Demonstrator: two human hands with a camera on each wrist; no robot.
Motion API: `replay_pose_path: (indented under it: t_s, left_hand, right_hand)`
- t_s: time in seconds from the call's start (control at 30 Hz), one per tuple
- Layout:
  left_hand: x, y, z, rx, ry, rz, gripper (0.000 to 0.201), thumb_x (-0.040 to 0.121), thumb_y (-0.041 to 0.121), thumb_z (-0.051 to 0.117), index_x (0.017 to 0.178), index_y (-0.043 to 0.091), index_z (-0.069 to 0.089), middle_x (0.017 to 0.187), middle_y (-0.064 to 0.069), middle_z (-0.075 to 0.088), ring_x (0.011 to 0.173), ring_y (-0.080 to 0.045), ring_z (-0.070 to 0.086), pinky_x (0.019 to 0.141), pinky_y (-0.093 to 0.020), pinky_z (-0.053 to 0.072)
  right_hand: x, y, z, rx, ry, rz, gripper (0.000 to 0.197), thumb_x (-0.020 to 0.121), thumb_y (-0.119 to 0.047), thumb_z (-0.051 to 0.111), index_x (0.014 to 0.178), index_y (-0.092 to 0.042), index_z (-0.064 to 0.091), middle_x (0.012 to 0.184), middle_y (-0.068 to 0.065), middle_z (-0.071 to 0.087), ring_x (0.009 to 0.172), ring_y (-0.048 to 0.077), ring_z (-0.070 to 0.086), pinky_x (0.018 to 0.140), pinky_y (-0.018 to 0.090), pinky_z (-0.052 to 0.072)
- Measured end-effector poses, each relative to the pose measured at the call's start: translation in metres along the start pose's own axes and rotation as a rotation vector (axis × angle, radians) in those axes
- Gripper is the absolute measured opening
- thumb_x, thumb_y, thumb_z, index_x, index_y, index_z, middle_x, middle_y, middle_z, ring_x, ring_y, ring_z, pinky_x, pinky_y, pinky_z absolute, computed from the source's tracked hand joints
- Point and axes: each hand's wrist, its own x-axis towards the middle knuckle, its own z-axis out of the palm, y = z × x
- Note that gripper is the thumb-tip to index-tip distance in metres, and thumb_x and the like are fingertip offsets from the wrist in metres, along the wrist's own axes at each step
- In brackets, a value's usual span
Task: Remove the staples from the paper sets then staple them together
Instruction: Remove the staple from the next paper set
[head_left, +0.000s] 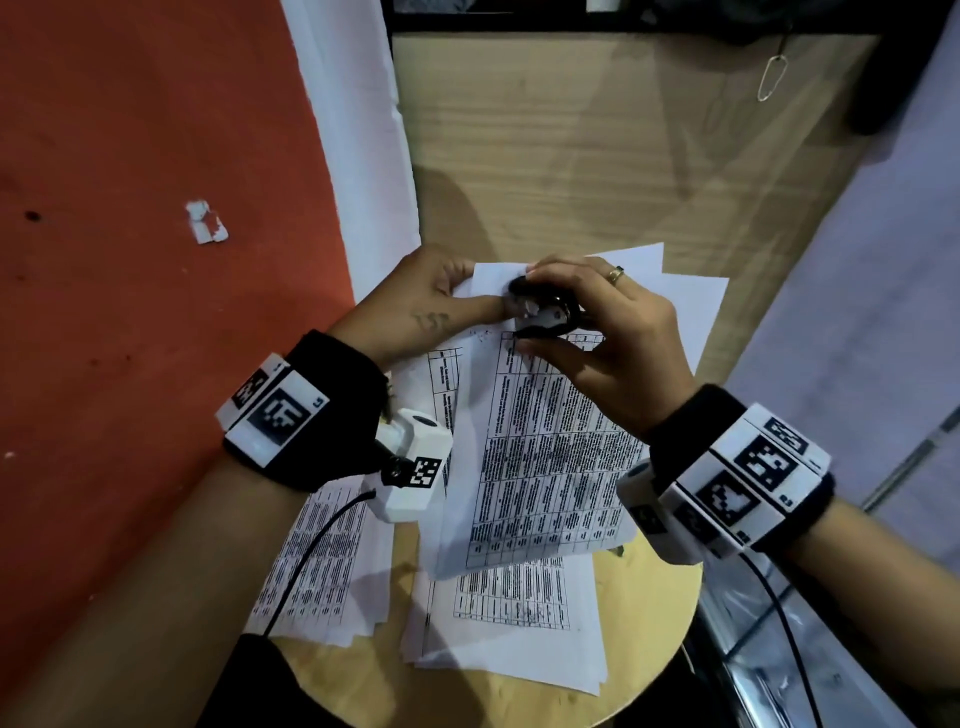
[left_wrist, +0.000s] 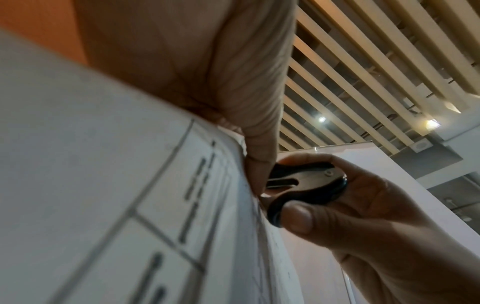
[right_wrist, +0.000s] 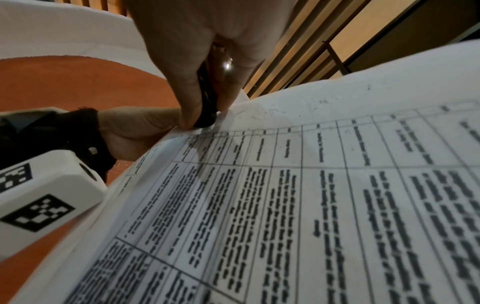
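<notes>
A set of printed table sheets (head_left: 540, 447) is lifted above the round wooden table (head_left: 363, 686). My left hand (head_left: 441, 296) pinches its top left corner, thumb on the printed side. My right hand (head_left: 597, 332) grips a black and metal staple remover (head_left: 550, 312) between thumb and fingers. Its claws are at that same corner, beside my left thumb. In the left wrist view the staple remover (left_wrist: 303, 191) meets the sheet edge (left_wrist: 244, 205) by my left thumb (left_wrist: 259, 160). The right wrist view shows the staple remover (right_wrist: 207, 102) at the paper set (right_wrist: 311, 185). The staple itself is hidden.
More printed paper sets lie on the table: one (head_left: 322, 566) at the left under my left wrist, one (head_left: 519, 623) at the front. A wooden cabinet (head_left: 623, 145) stands behind the table, an orange floor (head_left: 130, 260) lies to the left, and a scrap of paper (head_left: 205, 223) lies on it.
</notes>
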Motion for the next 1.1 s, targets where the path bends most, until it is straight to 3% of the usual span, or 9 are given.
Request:
replay_pose_path:
  t_s: [0.07,0.2,0.4,0.6,0.77,0.93,1.03,1.1]
  left_hand:
    - [-0.0001,0.0003,0.0001,0.023,0.018,0.005,0.047,0.067,0.041,0.074,0.092,0.001,0.071,0.095,-0.031,0.067,0.079,-0.018,0.057,0.073,-0.042,0.047]
    - [0.0025,0.0006,-0.0002,0.065,0.097,0.008,0.05,0.058,0.048,0.072,0.089,0.009,0.073,0.094,-0.029,0.067,0.076,-0.017,0.058,0.082,-0.056,0.049]
    - [0.0013,0.0013,0.0011,0.081,0.164,0.022,0.048,0.055,0.049,0.073,0.084,0.011,0.073,0.08,-0.028,0.068,0.071,-0.012,0.054,0.073,-0.046,0.053]
    - [-0.0014,0.0003,0.0022,0.07,0.145,0.041,0.035,0.057,0.047,0.074,0.086,0.028,0.074,0.089,-0.029,0.068,0.074,-0.015,0.058,0.077,-0.057,0.052]
    - [-0.0021,-0.0016,-0.0014,0.051,0.106,0.035,0.032,0.059,0.043,0.074,0.086,0.026,0.075,0.089,-0.025,0.071,0.077,-0.017,0.06,0.081,-0.057,0.052]
    - [-0.0016,-0.0038,-0.0045,0.023,0.064,0.025,0.032,0.058,0.04,0.074,0.085,0.023,0.075,0.092,-0.023,0.072,0.074,-0.014,0.057,0.076,-0.045,0.053]
    - [-0.0015,-0.0051,-0.0053,0.001,0.051,0.025,0.024,0.059,0.035,0.077,0.081,0.025,0.075,0.078,-0.01,0.069,0.072,-0.009,0.057,0.073,-0.031,0.049]
    - [-0.0013,-0.0056,-0.0062,-0.028,0.033,0.03,0.012,0.065,0.02,0.081,0.075,0.026,0.076,0.075,0.001,0.069,0.07,-0.004,0.058,0.069,-0.022,0.049]
  right_hand:
    - [0.0001,-0.0003,-0.0003,-0.011,0.004,-0.006,0.038,0.074,-0.013,0.076,0.105,0.005,0.063,0.107,0.015,0.064,0.099,0.027,0.061,0.083,0.039,0.053]
    - [0.0019,-0.0003,0.0002,-0.089,0.004,-0.05,0.038,0.071,-0.012,0.078,0.102,0.005,0.064,0.105,0.016,0.065,0.097,0.03,0.062,0.087,0.035,0.049]
    - [0.0035,-0.0007,0.0012,-0.157,-0.016,-0.087,0.037,0.07,-0.011,0.079,0.1,0.003,0.065,0.104,0.015,0.066,0.093,0.032,0.063,0.08,0.038,0.05]
    - [0.0048,-0.0018,0.0018,-0.206,-0.031,-0.119,0.033,0.069,-0.01,0.078,0.098,0.003,0.066,0.101,0.016,0.066,0.09,0.032,0.064,0.078,0.035,0.048]
    - [0.0064,-0.0012,0.0019,-0.217,-0.018,-0.144,0.029,0.071,-0.009,0.076,0.096,0.003,0.067,0.098,0.015,0.067,0.085,0.033,0.064,0.073,0.037,0.049]
    - [0.0074,-0.0001,0.0029,-0.195,0.002,-0.173,0.026,0.071,-0.008,0.076,0.093,0.004,0.068,0.094,0.016,0.068,0.084,0.032,0.065,0.074,0.035,0.048]
    - [0.0083,0.0002,0.0039,-0.176,0.009,-0.188,0.022,0.072,-0.006,0.075,0.09,0.005,0.068,0.091,0.015,0.069,0.08,0.032,0.065,0.072,0.036,0.048]
    - [0.0088,0.0012,0.0046,-0.168,0.012,-0.182,0.021,0.071,-0.006,0.076,0.088,0.004,0.068,0.09,0.014,0.069,0.079,0.032,0.065,0.071,0.036,0.048]
